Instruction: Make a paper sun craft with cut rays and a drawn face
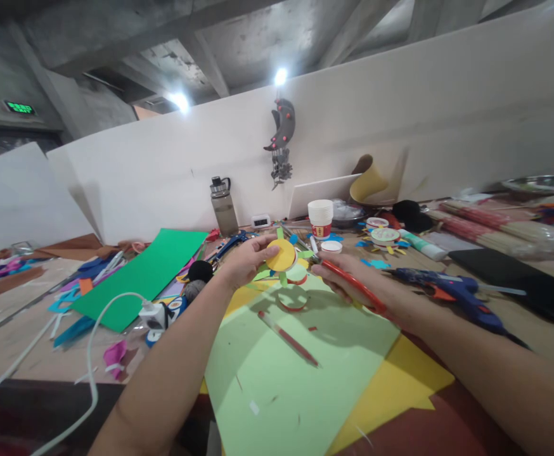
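My left hand (244,261) is closed on a paper cup craft (283,256) with a yellow round bottom and green paper petals sticking out around it. My right hand (348,282) grips red-handled scissors (353,285), their tip close to the craft's right side. Both hands hover over a light green paper sheet (296,373) that lies on a yellow sheet (400,380). On the green sheet lie a red pencil (289,339) and a cut ring of cup rim (293,299).
A dark green sheet (148,275), a water bottle (223,206) and stacked paper cups (320,218) stand further back. A blue glue gun (452,292) lies to the right, a white cable (91,354) and paper scraps to the left. White partition walls enclose the table.
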`<action>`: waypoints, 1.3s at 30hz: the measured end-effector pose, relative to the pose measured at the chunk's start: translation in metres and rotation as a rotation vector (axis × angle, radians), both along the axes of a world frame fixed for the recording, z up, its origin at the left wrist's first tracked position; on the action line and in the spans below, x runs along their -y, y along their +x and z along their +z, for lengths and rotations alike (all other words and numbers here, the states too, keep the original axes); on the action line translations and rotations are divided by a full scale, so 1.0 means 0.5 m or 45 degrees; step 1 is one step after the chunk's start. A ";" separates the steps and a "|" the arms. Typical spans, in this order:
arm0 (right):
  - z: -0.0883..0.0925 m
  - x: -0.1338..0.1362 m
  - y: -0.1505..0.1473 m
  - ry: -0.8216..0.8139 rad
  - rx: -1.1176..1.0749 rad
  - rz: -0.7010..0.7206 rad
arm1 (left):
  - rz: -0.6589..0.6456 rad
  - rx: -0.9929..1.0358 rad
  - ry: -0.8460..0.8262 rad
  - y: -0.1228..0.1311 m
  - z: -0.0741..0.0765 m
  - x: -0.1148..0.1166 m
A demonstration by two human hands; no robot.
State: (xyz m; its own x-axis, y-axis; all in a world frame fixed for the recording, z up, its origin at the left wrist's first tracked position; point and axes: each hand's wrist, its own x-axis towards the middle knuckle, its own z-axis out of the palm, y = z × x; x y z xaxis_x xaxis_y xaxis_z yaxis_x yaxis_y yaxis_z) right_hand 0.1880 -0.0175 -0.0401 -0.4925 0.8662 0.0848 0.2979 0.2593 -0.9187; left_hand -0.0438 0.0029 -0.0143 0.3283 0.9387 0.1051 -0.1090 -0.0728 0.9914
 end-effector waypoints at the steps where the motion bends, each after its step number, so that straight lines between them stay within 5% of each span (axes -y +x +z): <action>1: 0.000 -0.001 0.000 0.007 0.006 0.011 | 0.001 -0.003 0.006 0.000 0.000 0.000; 39: 0.011 0.015 -0.008 -0.029 0.035 -0.134 | 0.011 -0.046 0.018 -0.004 -0.003 -0.005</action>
